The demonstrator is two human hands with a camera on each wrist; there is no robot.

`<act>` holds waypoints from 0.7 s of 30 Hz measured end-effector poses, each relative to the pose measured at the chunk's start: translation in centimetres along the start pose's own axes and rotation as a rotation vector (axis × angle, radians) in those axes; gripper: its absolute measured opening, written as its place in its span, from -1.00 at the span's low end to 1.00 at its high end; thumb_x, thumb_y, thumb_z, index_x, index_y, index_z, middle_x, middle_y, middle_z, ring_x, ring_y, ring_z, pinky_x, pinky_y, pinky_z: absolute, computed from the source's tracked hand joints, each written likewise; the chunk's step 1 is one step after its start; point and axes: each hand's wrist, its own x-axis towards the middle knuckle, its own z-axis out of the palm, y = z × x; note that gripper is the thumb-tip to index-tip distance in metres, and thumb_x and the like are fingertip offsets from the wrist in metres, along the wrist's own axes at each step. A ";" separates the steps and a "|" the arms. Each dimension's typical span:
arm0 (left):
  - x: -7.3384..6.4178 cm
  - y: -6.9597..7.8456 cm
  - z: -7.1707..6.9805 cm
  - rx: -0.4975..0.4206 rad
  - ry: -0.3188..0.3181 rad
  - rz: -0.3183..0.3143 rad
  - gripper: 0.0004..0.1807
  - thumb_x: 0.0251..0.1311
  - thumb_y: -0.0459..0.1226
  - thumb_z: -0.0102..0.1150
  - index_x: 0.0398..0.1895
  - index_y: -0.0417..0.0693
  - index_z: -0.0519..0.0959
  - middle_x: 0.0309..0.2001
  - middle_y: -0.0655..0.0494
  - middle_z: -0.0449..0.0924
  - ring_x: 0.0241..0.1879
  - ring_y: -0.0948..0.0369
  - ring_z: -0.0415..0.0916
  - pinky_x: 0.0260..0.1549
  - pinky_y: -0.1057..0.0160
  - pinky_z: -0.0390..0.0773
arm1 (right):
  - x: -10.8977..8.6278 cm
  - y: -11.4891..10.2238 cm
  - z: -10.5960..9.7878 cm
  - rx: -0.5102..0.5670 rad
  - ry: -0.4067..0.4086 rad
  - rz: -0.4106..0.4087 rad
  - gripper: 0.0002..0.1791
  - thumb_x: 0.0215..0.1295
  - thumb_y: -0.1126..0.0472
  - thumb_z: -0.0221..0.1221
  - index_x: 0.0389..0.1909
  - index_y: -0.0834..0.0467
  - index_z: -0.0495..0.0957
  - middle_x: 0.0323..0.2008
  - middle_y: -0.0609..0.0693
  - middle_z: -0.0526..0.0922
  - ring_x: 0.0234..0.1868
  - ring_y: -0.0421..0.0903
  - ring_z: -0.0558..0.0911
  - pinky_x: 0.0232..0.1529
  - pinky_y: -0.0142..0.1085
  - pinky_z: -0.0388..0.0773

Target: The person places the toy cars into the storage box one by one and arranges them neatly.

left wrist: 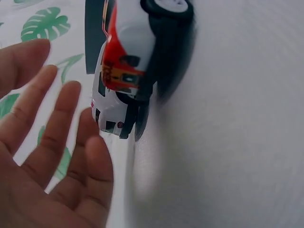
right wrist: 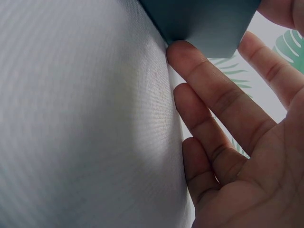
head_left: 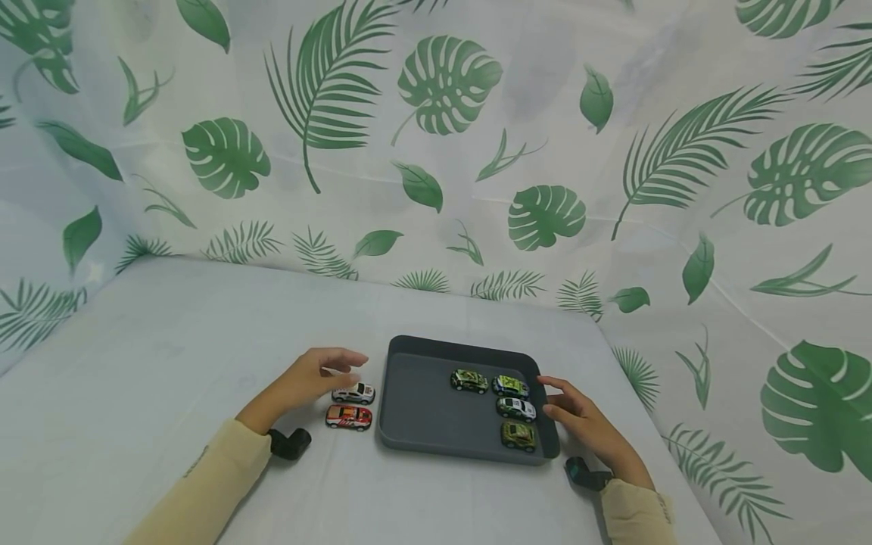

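My left hand (head_left: 320, 376) hovers with spread fingers over a white toy car (head_left: 357, 393); in the left wrist view nothing lies between its fingers. Just nearer to me, a red and white toy car (head_left: 349, 417) sits beside the white one, both left of a dark grey tray (head_left: 436, 409). My right hand (head_left: 575, 416) is at the tray's right side, fingers loosely extended. In the right wrist view, its fingertips (right wrist: 185, 54) meet the tray's outer wall (right wrist: 209, 28), and the lower fingers rest along the white cloth.
Several toy cars stand in the tray's right half: a camouflage one (head_left: 469, 381), a yellow-green and blue one (head_left: 510, 387), a white and green one (head_left: 516, 409) and an olive one (head_left: 518, 437). A leaf-printed curtain (head_left: 477, 166) rises behind the white-covered table (head_left: 204, 325).
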 end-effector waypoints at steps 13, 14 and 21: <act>0.0 -1.0 -0.3 0.057 -0.053 -0.020 -0.58 0.44 -0.26 0.40 0.26 -0.29 0.68 0.26 -0.17 0.69 0.27 -0.14 0.60 0.31 -0.21 0.54 | 0.4 0.0 -0.2 0.013 0.002 0.017 -0.35 0.68 0.13 0.16 0.65 0.18 0.24 0.35 0.41 0.55 0.32 0.31 0.60 0.37 0.43 0.38; 0.1 -1.1 -0.3 0.057 -0.059 -0.017 -0.58 0.42 -0.26 0.42 0.25 -0.29 0.68 0.25 -0.17 0.70 0.27 -0.14 0.60 0.31 -0.21 0.54 | 0.3 0.0 -0.1 0.014 0.003 0.020 -0.35 0.67 0.13 0.16 0.65 0.17 0.24 0.34 0.40 0.55 0.32 0.31 0.60 0.37 0.43 0.38; 0.1 -1.0 -0.4 0.065 -0.084 -0.032 -0.58 0.32 -0.32 0.49 0.21 -0.31 0.71 0.19 -0.13 0.74 0.22 -0.08 0.62 0.27 -0.15 0.57 | 0.1 0.1 0.0 0.013 0.008 0.023 -0.34 0.67 0.13 0.18 0.65 0.14 0.24 0.34 0.39 0.56 0.32 0.31 0.60 0.37 0.43 0.39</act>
